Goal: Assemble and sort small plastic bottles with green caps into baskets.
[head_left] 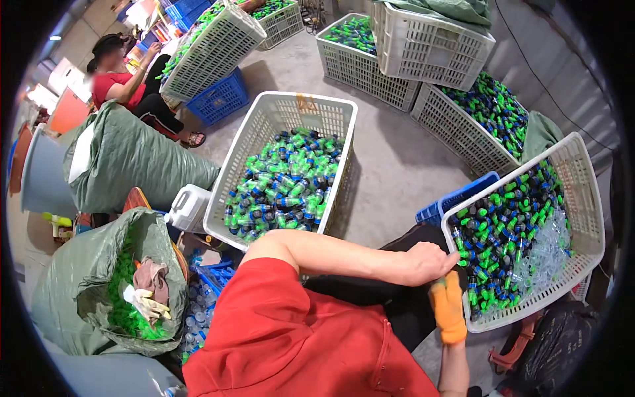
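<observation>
Bottles (493,238) lie right of gloved fingers (453,286).

Crate (583,198), lower rt of frame: off-wht w/ grid pattern; parts (486,231) in it brt green, blue & blk, clear pcs (546,245) w/ pale-blue tint. R hand (448,309): orange glove. Shirt, btm ctr (258,324): solid red. Mid crate (228,159), upper ctr: off-wht grid too; contents (284,178) green/blue/blk/clear mix. Sack (135,155), left: grey-green. Jug (190,207), ctr left: wht. Basket (221,99), upper left: blue grid. Co-worker (121,85), upper left: red top, blk pants. Floor (390,178): grey.
</observation>
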